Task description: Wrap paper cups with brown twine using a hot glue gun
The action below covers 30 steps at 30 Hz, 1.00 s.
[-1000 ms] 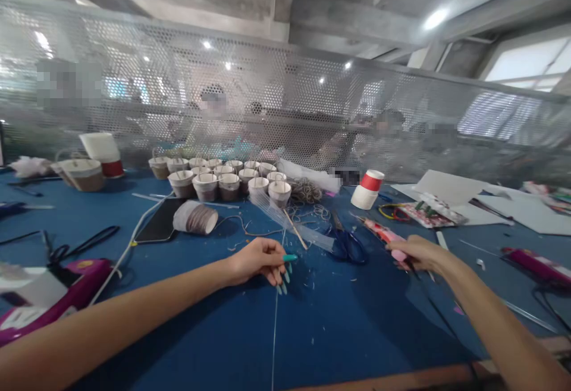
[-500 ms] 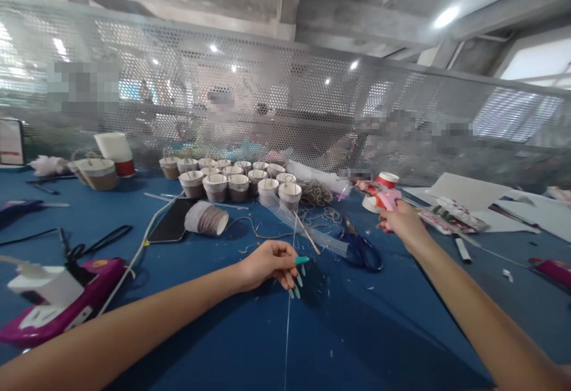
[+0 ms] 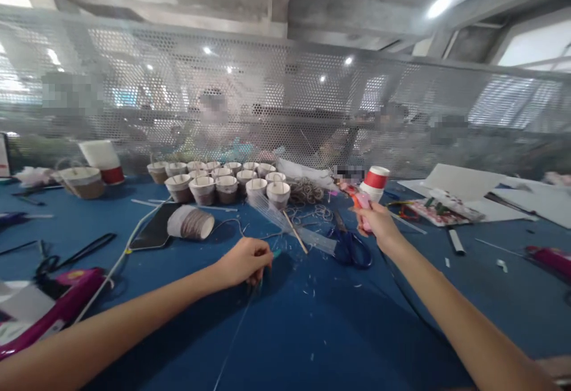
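Note:
My left hand (image 3: 247,261) is just above the blue table, its fingers closed in a pinch. A thin clear strand (image 3: 234,338) runs from these fingers toward the table's near edge. My right hand (image 3: 379,224) is wrapped round a pink glue gun (image 3: 364,203), with a dark cord trailing below. Just behind the gun stands a red and white paper cup (image 3: 375,181). Blue-handled scissors (image 3: 352,248) lie between my hands, beside a thin wooden stick (image 3: 295,233). A twine-wrapped cup (image 3: 191,222) rests on its side beyond my left hand.
Several small cup baskets (image 3: 226,188) stand in rows at the back, next to tangled twine (image 3: 307,191). A black phone (image 3: 154,227) and a magenta power strip (image 3: 57,313) are at left. White paper sheets (image 3: 464,183) lie at right. A perforated screen (image 3: 276,99) closes the far side.
The view has shifted slightly. My left hand has moved left and turned, its fingers curled more under. My right hand has moved left with the glue gun, showing more of the red and white cup.

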{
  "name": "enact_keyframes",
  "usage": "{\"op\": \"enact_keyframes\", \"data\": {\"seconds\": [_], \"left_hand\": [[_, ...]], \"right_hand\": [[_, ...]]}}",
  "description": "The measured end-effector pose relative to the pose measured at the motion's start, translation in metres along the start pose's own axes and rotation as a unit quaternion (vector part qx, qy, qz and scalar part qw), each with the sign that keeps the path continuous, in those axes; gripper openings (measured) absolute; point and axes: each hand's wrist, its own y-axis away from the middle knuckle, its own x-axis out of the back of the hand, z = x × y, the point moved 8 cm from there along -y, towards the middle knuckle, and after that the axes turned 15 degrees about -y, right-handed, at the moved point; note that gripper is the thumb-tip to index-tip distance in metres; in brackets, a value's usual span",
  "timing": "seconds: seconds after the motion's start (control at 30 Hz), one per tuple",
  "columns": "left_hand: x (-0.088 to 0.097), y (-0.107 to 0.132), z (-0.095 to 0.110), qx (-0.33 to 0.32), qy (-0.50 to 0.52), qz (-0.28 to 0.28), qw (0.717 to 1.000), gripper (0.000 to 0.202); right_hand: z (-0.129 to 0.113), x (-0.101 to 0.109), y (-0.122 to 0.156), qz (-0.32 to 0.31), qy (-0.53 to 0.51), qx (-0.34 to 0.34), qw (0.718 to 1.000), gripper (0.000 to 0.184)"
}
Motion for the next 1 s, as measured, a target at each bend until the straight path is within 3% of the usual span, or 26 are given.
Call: {"op": "enact_keyframes", "data": {"seconds": [0.13,0.23,0.33,0.43,0.53,0.63,0.77,0.87,1.0], "left_hand": [[0.046,0.001,0.011,-0.030,-0.208,0.159,0.965,0.023],[0.083,-0.007,0.026,-0.034,-0.187,0.254,0.948,0.020],[0.109,-0.030,0.039,-0.020,-0.009,0.251,0.968,0.019],[0.122,-0.054,0.064,-0.071,0.146,0.224,0.961,0.021],[0.126,-0.069,0.082,-0.097,0.199,0.212,0.952,0.027],[0.131,-0.073,0.092,-0.119,0.172,0.220,0.953,0.031],[0.150,-0.074,0.091,-0.117,0.163,0.287,0.937,0.029],[0.162,-0.080,0.088,-0.097,0.192,0.329,0.919,0.030],[0.164,-0.099,0.100,-0.087,0.195,0.329,0.920,0.032]], "right_hand": [[0.001,-0.007,0.005,-0.025,0.007,0.012,1.000,0.015],[0.003,-0.014,0.010,-0.047,0.063,0.031,0.996,0.017],[0.005,-0.021,0.015,-0.078,0.098,0.046,0.991,0.018],[0.005,-0.026,0.019,-0.105,0.121,0.061,0.985,0.018],[0.004,-0.026,0.019,-0.108,0.160,0.071,0.979,0.018],[-0.006,-0.018,0.019,-0.055,0.213,0.125,0.967,0.016],[-0.024,0.001,0.024,0.071,0.224,0.205,0.950,0.020],[-0.028,0.014,0.025,0.135,0.202,0.211,0.947,0.026],[-0.030,0.022,0.023,0.178,0.209,0.217,0.937,0.026]]}}
